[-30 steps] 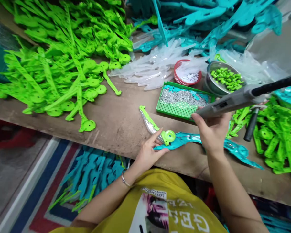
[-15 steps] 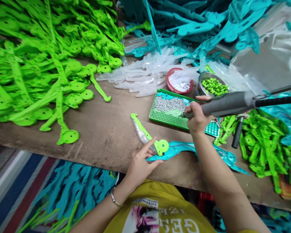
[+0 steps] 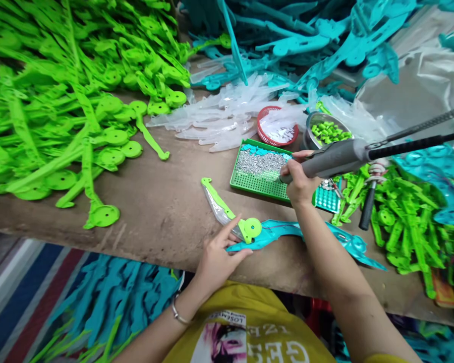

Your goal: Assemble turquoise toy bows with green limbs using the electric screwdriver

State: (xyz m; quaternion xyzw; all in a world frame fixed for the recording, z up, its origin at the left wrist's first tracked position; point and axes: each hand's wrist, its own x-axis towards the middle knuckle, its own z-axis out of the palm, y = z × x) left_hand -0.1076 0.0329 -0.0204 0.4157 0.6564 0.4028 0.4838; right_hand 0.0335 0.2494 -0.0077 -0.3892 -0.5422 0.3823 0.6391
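My left hand (image 3: 217, 257) rests on the table edge, forefinger and thumb pinching a teal plastic sword-shaped part (image 3: 280, 233) joined to a green part (image 3: 230, 212) with a round disc end. My right hand (image 3: 298, 182) is closed round a grey electric screwdriver (image 3: 336, 157), whose black cable runs off to the right. The tool's tip sits over the green tray (image 3: 255, 182) filled with small silver screws.
A large heap of green parts (image 3: 71, 85) covers the left of the wooden table, with teal parts (image 3: 306, 35) at the back and clear blades (image 3: 227, 111) in the middle. A red basket (image 3: 265, 132), a metal bowl of green bits (image 3: 327, 132), a hammer (image 3: 366, 206) and more green parts (image 3: 408, 222) lie to the right.
My right hand has carried the screwdriver from above the teal part up to the screw tray. My left hand has stayed on the joined parts. The camera has shifted a little.
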